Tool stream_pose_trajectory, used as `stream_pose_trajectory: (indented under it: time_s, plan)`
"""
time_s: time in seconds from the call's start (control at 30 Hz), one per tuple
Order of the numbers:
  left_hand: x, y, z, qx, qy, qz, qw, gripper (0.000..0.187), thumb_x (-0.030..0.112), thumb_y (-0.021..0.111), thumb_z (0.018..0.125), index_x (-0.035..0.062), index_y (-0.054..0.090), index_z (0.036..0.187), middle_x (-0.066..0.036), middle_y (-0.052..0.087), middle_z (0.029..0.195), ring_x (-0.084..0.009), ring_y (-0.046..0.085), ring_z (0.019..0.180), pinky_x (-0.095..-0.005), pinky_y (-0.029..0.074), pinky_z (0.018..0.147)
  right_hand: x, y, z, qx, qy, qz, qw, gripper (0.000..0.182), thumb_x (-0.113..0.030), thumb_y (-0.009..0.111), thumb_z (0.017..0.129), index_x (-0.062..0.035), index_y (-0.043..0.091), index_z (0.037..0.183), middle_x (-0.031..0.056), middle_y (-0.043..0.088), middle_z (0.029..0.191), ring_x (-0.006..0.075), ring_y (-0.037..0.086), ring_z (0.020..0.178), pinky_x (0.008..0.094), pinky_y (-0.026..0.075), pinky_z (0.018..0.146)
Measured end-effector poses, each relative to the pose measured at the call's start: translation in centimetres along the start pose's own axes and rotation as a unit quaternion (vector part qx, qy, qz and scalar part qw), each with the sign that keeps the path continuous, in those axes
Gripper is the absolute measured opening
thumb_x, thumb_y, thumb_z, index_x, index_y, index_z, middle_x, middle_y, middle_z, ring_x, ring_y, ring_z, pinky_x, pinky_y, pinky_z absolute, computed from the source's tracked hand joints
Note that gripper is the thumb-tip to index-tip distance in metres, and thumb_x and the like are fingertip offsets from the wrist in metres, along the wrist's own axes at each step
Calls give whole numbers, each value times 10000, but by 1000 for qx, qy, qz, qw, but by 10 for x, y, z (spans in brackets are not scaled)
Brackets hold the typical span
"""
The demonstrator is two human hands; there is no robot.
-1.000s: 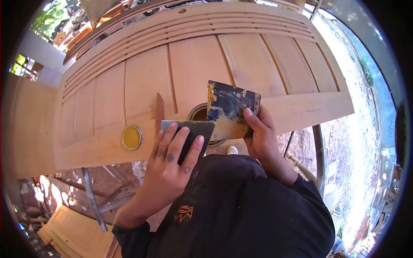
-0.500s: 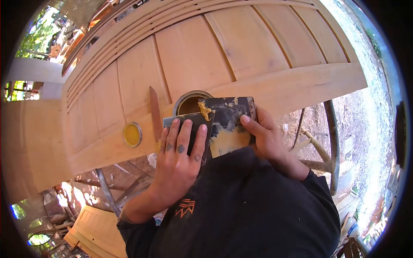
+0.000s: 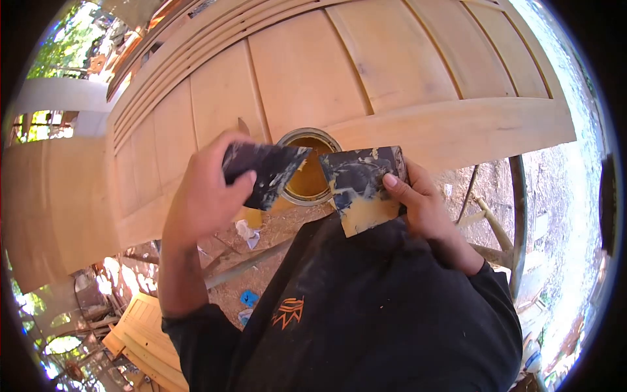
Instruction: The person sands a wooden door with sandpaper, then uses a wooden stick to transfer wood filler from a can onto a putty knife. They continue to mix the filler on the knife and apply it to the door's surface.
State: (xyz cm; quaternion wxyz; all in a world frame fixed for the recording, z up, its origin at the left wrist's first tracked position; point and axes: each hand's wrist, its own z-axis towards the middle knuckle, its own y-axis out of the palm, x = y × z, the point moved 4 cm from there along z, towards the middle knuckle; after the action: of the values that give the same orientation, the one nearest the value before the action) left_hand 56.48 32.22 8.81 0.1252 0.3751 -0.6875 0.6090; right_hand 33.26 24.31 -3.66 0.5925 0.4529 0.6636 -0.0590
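My left hand (image 3: pixel 219 186) is closed on a dark flat putty spreader (image 3: pixel 264 171) with pale smears, thumb on the face turned toward me. My right hand (image 3: pixel 418 199) grips a second dark flat plate (image 3: pixel 362 171), its lower part coated with tan putty, thumb on top. The two plates are apart. Behind the gap between them stands an open round tin (image 3: pixel 307 132) with yellow-brown material inside. It rests at the near edge of a pale panelled wooden door (image 3: pixel 300 72). Only the tip of a reddish-brown strip (image 3: pixel 242 124) shows behind my left hand.
The door lies on a stand with a metal leg (image 3: pixel 517 215) at the right. Another pale board (image 3: pixel 59 202) is at the left, and a yellowish panelled piece (image 3: pixel 147 330) lies lower left. A blue scrap (image 3: pixel 248 298) is on the dirt ground.
My left hand has drawn away to the left from the right plate and turned over with its spreader. The putty lump on the plates' edge no longer shows. The view has shifted slightly.
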Motion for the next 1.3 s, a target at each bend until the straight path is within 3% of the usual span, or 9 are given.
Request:
stream_pose_trajectory:
  time_s: [0.13,0.23,0.33,0.43,0.53,0.73,1.03,1.17,1.3]
  plan:
    - [-38,4,46,-132,-77,-24,988,229,41,626,734,-24,538,935,-89,593,820,-153,565,749,-317,467,692,-4,5,6,-9,-17,13,1000,305,-148,473,949,37,486,1191,27,602,999,75,515,888,236,415,813]
    - [-13,-10,49,-137,-51,152,977,240,69,634,724,-29,524,913,-128,575,788,-203,569,723,-343,466,681,-6,6,8,-13,-9,28,999,311,-142,473,947,40,480,1199,37,602,1014,80,518,912,238,413,831]
    - [2,-20,43,-114,-42,209,970,273,140,575,713,-50,543,907,-226,601,864,-338,596,782,-389,473,709,-3,4,7,-9,1,53,999,321,-138,474,945,43,472,1209,55,603,1041,96,529,954,251,413,863]
    - [7,-24,41,-125,-45,218,967,264,125,559,711,-52,545,906,-235,600,866,-354,590,795,-394,470,714,-4,4,5,17,4,67,998,327,-133,476,942,46,466,1214,74,602,1070,117,544,986,267,417,889]
    - [10,-33,39,-109,-22,218,970,247,65,588,715,-40,516,927,-159,573,790,-241,575,723,-336,468,705,-1,-2,4,30,-2,88,996,326,-125,474,940,45,461,1218,88,598,1088,136,559,991,280,428,891]
    - [26,-53,4,-34,11,91,995,211,57,583,721,-27,519,903,-117,568,767,-183,556,730,-327,459,691,-2,-10,1,52,18,163,985,317,-106,460,936,48,449,1214,117,595,1090,181,593,969,327,481,868]
    - [-80,-12,18,-170,-157,-182,956,296,97,640,733,3,538,995,-23,572,846,-98,531,808,-264,446,737,1,-14,4,71,0,197,978,294,-101,446,936,49,458,1188,133,600,1065,197,609,950,331,502,844]
    - [-55,-60,-4,23,-93,11,995,273,24,604,766,7,563,1035,-70,591,851,-133,545,791,-277,459,720,-1,-15,5,95,-25,221,970,284,-105,445,938,46,471,1177,136,601,1065,198,608,950,322,497,844]
    - [27,-20,-37,193,260,259,910,303,3,627,737,53,616,1035,-93,577,877,-224,563,750,-318,478,660,-1,-10,11,107,-47,253,961,269,-112,444,941,36,483,1161,124,602,1071,187,604,963,321,498,845]
